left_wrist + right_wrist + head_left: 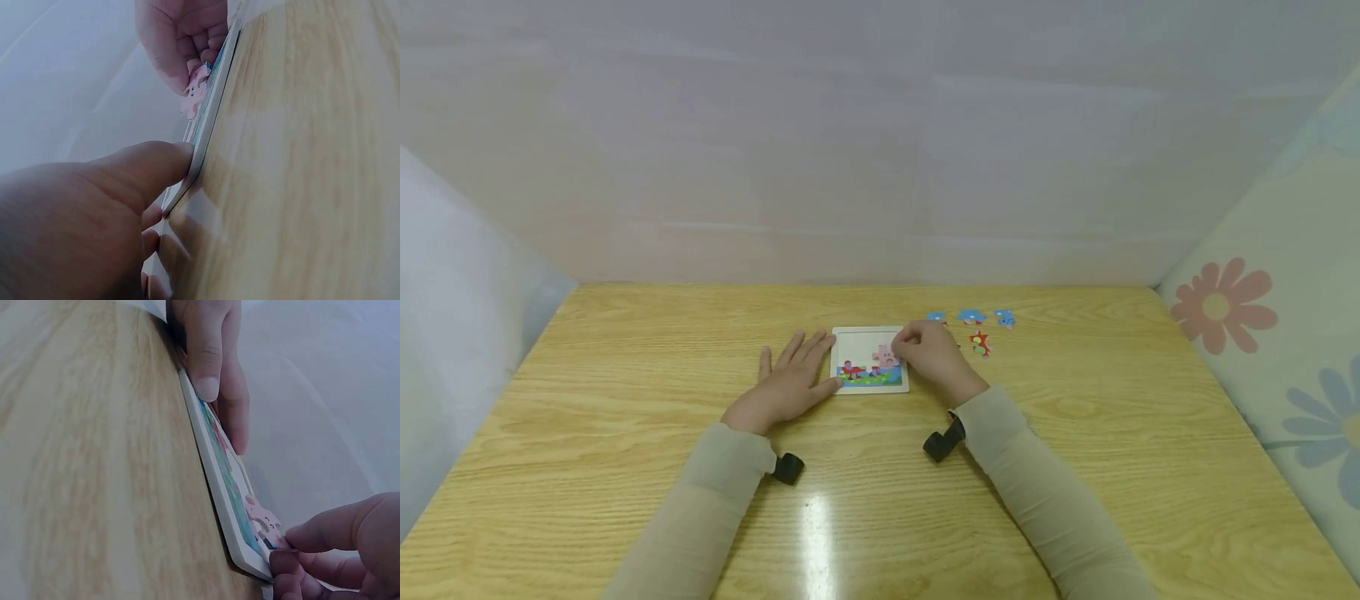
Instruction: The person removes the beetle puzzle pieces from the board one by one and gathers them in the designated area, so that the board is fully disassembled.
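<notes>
A puzzle board (871,331) with a pale frame lies on the table, its lower part covered by a green and blue picture with red figures. My right hand (934,358) pinches a pink puzzle piece (885,357) between thumb and fingers over the board's right side. In the right wrist view the pink piece (264,520) is tilted up from the board, and a face is printed on it. My left hand (786,383) lies flat at the board's left edge, fingers spread. Its thumb (165,159) presses on the frame's near corner.
Several loose puzzle pieces lie beyond my right hand, among them a blue piece (972,317), another blue one (1004,318) and a red one (979,343). The wooden table (625,375) meets a pale wall (865,167) behind.
</notes>
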`<action>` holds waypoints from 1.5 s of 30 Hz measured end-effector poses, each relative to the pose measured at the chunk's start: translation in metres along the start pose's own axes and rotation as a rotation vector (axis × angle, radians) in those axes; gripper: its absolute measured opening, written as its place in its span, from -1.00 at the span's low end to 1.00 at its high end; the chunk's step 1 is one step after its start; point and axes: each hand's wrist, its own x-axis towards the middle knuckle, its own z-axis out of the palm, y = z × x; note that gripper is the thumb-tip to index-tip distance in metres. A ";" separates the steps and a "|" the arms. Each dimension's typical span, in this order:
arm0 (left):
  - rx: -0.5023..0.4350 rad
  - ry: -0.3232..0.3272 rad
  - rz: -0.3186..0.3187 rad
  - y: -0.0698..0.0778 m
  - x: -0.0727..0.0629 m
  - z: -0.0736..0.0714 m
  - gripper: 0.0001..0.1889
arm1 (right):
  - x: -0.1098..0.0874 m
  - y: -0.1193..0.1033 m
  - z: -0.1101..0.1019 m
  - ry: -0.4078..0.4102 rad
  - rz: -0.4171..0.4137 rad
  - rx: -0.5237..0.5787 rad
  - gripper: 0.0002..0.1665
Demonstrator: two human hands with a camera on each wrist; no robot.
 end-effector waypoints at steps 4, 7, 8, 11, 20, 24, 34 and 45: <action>-0.003 -0.005 -0.005 0.000 -0.001 0.000 -0.19 | 0.001 0.000 0.000 -0.017 -0.055 -0.047 -0.89; -0.006 -0.005 -0.008 0.000 -0.001 0.000 -0.19 | 0.001 0.001 -0.001 -0.027 -0.093 -0.041 -0.91; -0.010 -0.004 -0.007 0.000 -0.001 0.000 -0.19 | 0.000 0.001 -0.002 -0.030 -0.103 -0.035 -0.91; -0.017 -0.001 -0.006 0.001 -0.001 0.000 -0.19 | 0.000 0.001 -0.003 -0.029 -0.130 -0.008 -0.91; -0.028 0.011 0.012 0.003 -0.002 0.001 -0.20 | 0.001 0.002 -0.010 -0.054 -0.111 0.093 -0.87; -0.036 0.003 0.017 0.005 -0.001 0.001 -0.19 | 0.001 0.003 -0.017 -0.051 -0.067 0.160 -0.86; -0.045 -0.001 0.029 0.006 0.002 0.001 -0.18 | 0.000 0.012 -0.045 -0.037 -0.048 0.258 -0.82; -0.036 0.006 0.034 0.005 0.007 0.004 -0.19 | -0.012 0.042 -0.092 0.021 -0.078 0.249 -0.72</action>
